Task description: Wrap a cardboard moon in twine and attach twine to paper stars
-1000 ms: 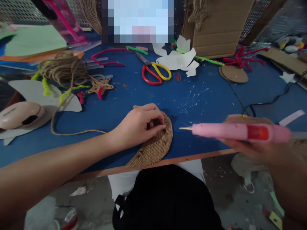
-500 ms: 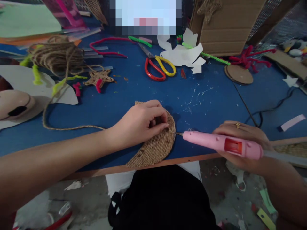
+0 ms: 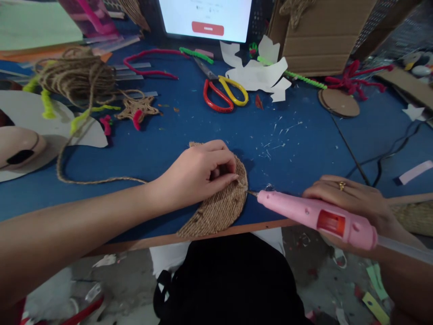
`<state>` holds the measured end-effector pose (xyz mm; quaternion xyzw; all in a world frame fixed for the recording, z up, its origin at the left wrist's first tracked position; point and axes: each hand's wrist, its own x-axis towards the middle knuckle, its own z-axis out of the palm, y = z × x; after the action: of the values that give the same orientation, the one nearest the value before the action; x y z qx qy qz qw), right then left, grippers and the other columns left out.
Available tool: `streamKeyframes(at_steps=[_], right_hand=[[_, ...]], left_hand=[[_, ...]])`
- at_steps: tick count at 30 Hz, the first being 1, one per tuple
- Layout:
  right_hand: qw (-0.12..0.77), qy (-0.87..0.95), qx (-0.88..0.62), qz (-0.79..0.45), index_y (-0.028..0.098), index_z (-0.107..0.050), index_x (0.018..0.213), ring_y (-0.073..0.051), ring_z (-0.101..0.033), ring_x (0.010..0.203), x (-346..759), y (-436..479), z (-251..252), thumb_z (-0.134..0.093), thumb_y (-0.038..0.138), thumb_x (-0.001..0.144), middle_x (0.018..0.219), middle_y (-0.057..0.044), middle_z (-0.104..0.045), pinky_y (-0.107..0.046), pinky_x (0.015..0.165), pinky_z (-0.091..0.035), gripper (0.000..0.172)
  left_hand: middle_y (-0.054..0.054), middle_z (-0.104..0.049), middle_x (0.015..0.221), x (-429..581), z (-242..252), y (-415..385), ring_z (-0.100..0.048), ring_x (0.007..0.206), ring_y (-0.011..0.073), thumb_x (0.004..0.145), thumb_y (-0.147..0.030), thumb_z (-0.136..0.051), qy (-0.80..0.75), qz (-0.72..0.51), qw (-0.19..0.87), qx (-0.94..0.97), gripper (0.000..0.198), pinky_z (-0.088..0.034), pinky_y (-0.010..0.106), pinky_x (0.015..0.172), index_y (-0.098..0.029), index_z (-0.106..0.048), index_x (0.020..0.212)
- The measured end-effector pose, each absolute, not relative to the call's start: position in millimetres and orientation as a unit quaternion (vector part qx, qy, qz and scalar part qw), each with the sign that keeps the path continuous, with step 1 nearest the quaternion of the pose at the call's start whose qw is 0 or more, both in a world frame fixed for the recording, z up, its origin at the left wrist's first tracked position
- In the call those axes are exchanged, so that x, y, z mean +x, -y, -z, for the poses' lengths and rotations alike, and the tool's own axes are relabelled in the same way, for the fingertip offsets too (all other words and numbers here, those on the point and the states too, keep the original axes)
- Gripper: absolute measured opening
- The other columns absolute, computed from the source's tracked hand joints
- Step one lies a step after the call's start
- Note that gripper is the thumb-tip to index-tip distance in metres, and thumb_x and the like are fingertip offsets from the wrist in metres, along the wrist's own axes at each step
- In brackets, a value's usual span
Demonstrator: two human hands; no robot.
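Observation:
A crescent-like piece covered in rows of jute twine [image 3: 225, 208] lies at the table's front edge. Over its upper part rests my left hand [image 3: 208, 169], thumb and forefinger pinched on a twine end near the right rim. The loose twine [image 3: 101, 181] runs from under my left wrist to a ball of twine [image 3: 72, 74] at the left. My right hand [image 3: 352, 203] is wrapped round a pink hot glue gun [image 3: 304, 210]. Its metal nozzle points left, at the piece's right rim. A clear glue stick [image 3: 402, 248] sticks out of its back end.
Scissors [image 3: 225, 95] with red and yellow handles lie beyond my hands, beside white paper cutouts [image 3: 257, 74]. A twine star [image 3: 138, 107] and a computer mouse [image 3: 22, 146] are on the left. Cardboard discs [image 3: 340, 103] and a black cable [image 3: 379, 167] lie right. A lit screen [image 3: 206, 34] stands behind.
The glue gun has tilted, its back end dropping lower and its nozzle shifting slightly down along the rim. My left hand has stayed in place on the piece.

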<state>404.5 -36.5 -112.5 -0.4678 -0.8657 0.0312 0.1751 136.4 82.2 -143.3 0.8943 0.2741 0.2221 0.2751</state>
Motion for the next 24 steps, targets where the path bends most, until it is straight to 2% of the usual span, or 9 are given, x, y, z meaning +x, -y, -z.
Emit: streamKeyframes(at_steps=[4,9,16,24], right_hand=[[0.169,0.858,-0.483,-0.029,0.025,-0.053,0.085,-0.017,-0.055,0.058,402.5,39.1,109.2,-0.047,0.029,0.089,0.065,0.000,-0.059,-0.031,0.055,-0.040,0.009],[0.172,0.861,-0.478,-0.023,0.023,-0.052,0.083,-0.015,-0.053,0.057,401.2,35.4,108.7,-0.050,0.021,0.085,0.067,0.001,-0.059,-0.029,0.054,-0.041,0.004],[0.168,0.854,-0.493,-0.010,0.023,-0.051,0.078,-0.015,-0.051,0.056,400.0,33.1,107.7,-0.052,0.019,0.084,0.063,0.001,-0.056,-0.029,0.051,-0.039,0.007],[0.173,0.843,-0.508,-0.032,0.026,-0.053,0.079,-0.018,-0.053,0.060,402.1,32.3,106.2,-0.056,0.028,0.085,0.067,-0.001,-0.060,-0.032,0.052,-0.039,0.007]], left_hand=[[0.004,-0.062,0.088,136.3,143.3,-81.9,-0.053,0.056,0.0059,0.086,-0.031,-0.058,-0.276,-0.221,0.273,0.894,0.017,-0.046,0.019,0.055,-0.018,-0.064,0.079],[0.003,-0.062,0.088,136.3,144.4,-81.7,-0.053,0.056,0.0055,0.086,-0.030,-0.058,-0.269,-0.230,0.270,0.895,0.015,-0.046,0.018,0.056,-0.018,-0.064,0.079],[0.004,-0.063,0.089,136.6,144.1,-82.2,-0.053,0.057,0.0063,0.086,-0.031,-0.057,-0.273,-0.222,0.272,0.896,0.017,-0.046,0.019,0.055,-0.018,-0.064,0.079],[0.003,-0.063,0.089,136.4,144.9,-81.9,-0.053,0.055,0.0057,0.086,-0.031,-0.058,-0.274,-0.225,0.270,0.895,0.017,-0.046,0.019,0.055,-0.018,-0.064,0.079]])
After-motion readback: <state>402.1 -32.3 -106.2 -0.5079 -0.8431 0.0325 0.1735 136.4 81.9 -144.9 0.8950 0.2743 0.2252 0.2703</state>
